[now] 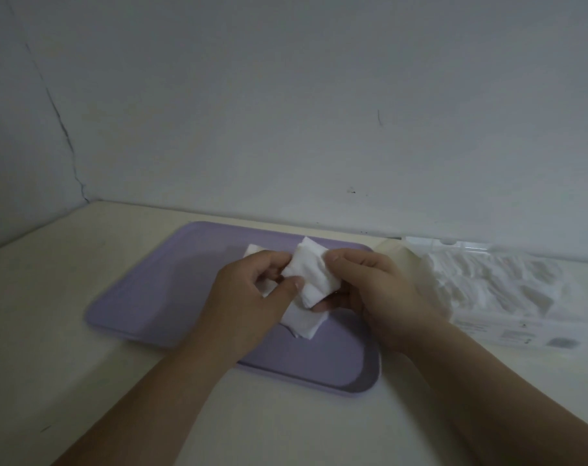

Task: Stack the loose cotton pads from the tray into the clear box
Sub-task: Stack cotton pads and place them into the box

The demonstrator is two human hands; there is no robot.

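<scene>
Over the lilac tray (144,297), both hands hold a small bundle of white square cotton pads (311,275). My left hand (249,297) pinches the bundle's left side between thumb and fingers. My right hand (373,290) grips its right side, fingers curled under it. More white pads (304,322) lie on the tray under the hands, and one pad corner (252,250) shows behind my left hand. The clear box (508,290) lies to the right of the tray with white pads inside it.
Tray and box sit on a cream table (67,331) pushed against a white wall. The wall meets the table just behind the tray. A side wall closes the far left corner.
</scene>
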